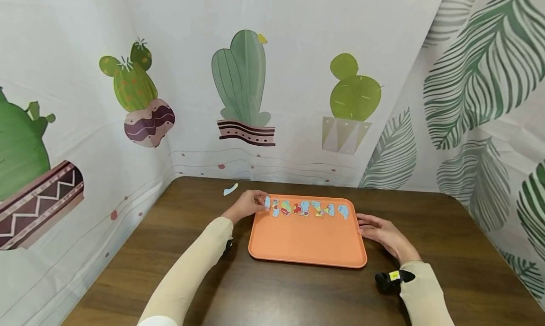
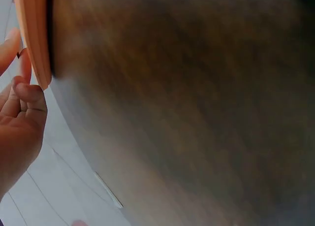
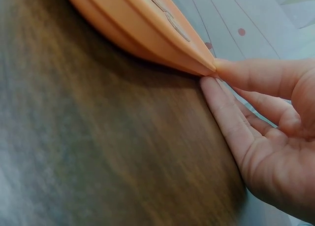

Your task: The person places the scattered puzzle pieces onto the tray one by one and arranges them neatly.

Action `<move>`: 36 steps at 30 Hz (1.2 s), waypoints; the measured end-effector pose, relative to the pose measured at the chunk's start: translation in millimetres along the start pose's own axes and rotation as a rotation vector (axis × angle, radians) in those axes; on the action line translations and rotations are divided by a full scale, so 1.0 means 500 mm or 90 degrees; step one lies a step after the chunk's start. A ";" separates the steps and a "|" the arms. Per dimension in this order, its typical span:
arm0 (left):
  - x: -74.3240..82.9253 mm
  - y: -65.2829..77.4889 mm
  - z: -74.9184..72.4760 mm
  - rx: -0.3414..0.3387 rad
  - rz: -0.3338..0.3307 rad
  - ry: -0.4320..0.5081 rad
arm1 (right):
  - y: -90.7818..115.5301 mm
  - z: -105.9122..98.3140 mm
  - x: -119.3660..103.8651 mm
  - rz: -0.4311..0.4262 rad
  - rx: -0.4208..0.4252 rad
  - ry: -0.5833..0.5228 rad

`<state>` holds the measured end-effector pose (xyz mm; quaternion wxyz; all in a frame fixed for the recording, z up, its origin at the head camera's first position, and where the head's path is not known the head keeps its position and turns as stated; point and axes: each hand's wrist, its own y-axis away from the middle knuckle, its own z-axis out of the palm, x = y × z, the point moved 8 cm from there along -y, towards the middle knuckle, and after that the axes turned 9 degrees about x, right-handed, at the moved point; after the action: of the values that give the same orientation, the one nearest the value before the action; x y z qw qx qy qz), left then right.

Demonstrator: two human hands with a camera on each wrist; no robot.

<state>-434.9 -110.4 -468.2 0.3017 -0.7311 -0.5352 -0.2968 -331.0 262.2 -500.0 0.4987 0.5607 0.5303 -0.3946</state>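
My left hand (image 1: 251,204) is at the back left corner of the orange tray (image 1: 306,241). Between its thumb and finger it pinches a light blue puzzle piece (image 1: 267,202); in the left wrist view the hand (image 2: 22,122) mostly hides that piece. A row of several irregular printed puzzle pieces (image 1: 304,208) lies along the tray's back side, the rightmost a plain blue piece (image 1: 343,211). At the tray's right rim my right hand (image 1: 385,233) touches the edge with fairly straight fingertips, seen closer as the hand (image 3: 270,122) in the right wrist view.
Another pale blue curved piece (image 1: 230,189) lies on the brown wooden table (image 1: 276,293) behind and left of the tray. A cloth backdrop (image 1: 298,80) printed with cacti and leaves hangs behind the table and along its sides.
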 end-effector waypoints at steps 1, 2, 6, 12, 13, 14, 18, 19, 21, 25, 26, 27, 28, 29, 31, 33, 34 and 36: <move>0.000 0.000 0.002 -0.002 0.001 -0.013 | 0.000 0.000 0.000 0.000 0.000 -0.001; -0.001 0.000 0.005 -0.004 0.003 -0.024 | 0.001 0.000 -0.001 -0.001 0.001 -0.001; 0.001 0.001 0.011 -0.014 0.016 -0.048 | 0.002 0.000 -0.002 -0.003 0.001 0.000; 0.001 -0.004 0.013 -0.029 0.024 -0.059 | -0.002 -0.002 -0.005 -0.004 0.000 0.002; 0.002 -0.005 0.014 -0.033 0.024 -0.063 | -0.004 -0.003 -0.005 -0.005 0.001 0.002; 0.003 -0.006 0.014 -0.036 0.023 -0.065 | -0.004 -0.003 -0.005 -0.005 0.000 0.004; 0.004 -0.002 0.017 -0.043 0.024 -0.067 | -0.004 -0.002 -0.001 -0.007 -0.004 0.007; 0.004 0.000 0.018 -0.045 0.023 -0.063 | -0.003 -0.001 0.000 -0.006 -0.005 0.007; 0.003 0.004 0.020 -0.050 0.024 -0.052 | -0.001 0.000 0.002 -0.004 -0.004 0.005; -0.012 0.000 0.017 -0.057 0.057 0.007 | 0.000 0.002 0.004 0.001 0.003 0.005; -0.013 0.000 0.011 -0.052 0.061 0.021 | 0.000 0.002 0.004 0.002 0.004 0.007; -0.014 -0.001 0.004 -0.044 0.063 0.032 | 0.000 0.002 0.005 0.003 0.006 0.008; -0.017 -0.002 -0.005 -0.033 0.065 0.046 | -0.001 0.002 0.005 0.002 0.005 0.010; -0.020 -0.003 -0.015 -0.021 0.058 0.058 | -0.001 0.001 0.005 0.002 0.006 0.010; -0.030 -0.006 -0.036 0.009 0.040 0.078 | -0.003 0.001 0.005 0.000 0.006 0.012; -0.036 -0.004 -0.063 0.044 -0.004 0.081 | -0.003 0.000 0.004 -0.003 0.005 0.012; -0.045 -0.005 -0.075 0.063 -0.015 0.085 | -0.004 0.000 0.004 -0.004 0.004 0.011; -0.063 -0.008 -0.100 0.104 -0.035 0.080 | -0.004 -0.001 0.003 -0.008 0.001 0.010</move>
<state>-452.0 -166.5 -459.7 0.3848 -0.6692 -0.5573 -0.3059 -332.6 262.6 -501.6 0.4917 0.5606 0.5376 -0.3937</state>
